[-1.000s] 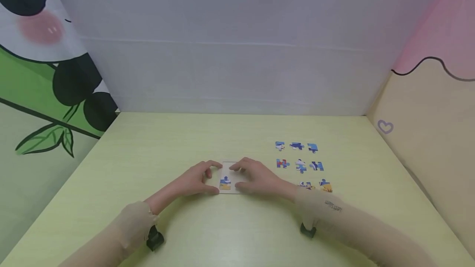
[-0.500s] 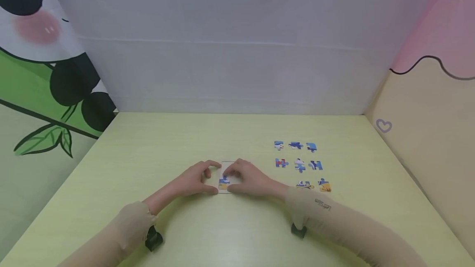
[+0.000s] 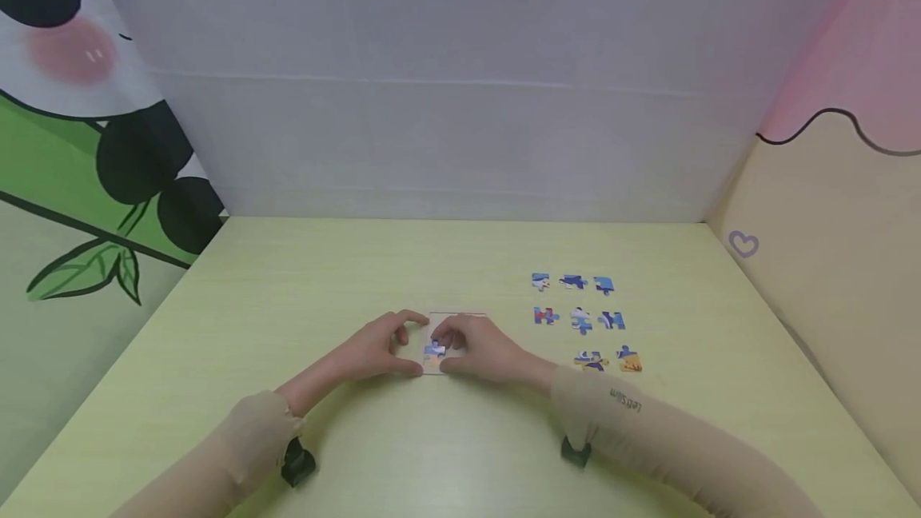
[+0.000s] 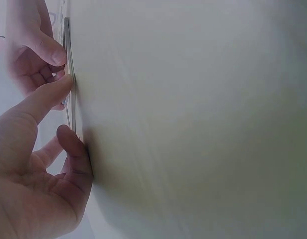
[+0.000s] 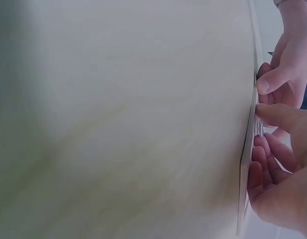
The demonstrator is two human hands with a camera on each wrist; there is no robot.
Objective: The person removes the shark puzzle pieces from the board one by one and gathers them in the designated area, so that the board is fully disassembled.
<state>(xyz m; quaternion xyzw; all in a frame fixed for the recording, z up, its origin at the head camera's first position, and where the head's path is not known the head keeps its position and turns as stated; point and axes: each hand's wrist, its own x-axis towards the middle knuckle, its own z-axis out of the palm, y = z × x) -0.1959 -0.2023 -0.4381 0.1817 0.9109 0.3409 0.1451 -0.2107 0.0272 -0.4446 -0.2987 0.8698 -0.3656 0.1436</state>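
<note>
A small white puzzle tray (image 3: 460,313) lies flat on the table. In its near left corner sits a blue, white and yellow jigsaw piece (image 3: 435,352). My left hand (image 3: 374,346) holds the tray's left end, thumb at the near corner and index finger at the far one. Over the tray, my right hand (image 3: 485,348) has its curled index finger and thumb at the piece's far and near sides, pinching it; part of the contact is hidden. In the left wrist view the left thumb (image 4: 56,94) lies against the tray's thin edge.
Right of the tray several loose jigsaw pieces lie in rows, among them a red-and-blue piece (image 3: 545,316) and a yellow piece (image 3: 629,359). A pale wall (image 3: 460,150) closes off the table's (image 3: 302,270) back; painted panels stand at both sides.
My right hand has moved left over the tray, and its thumb and index finger have closed in on the piece in the corner. The left hand has stayed in place.
</note>
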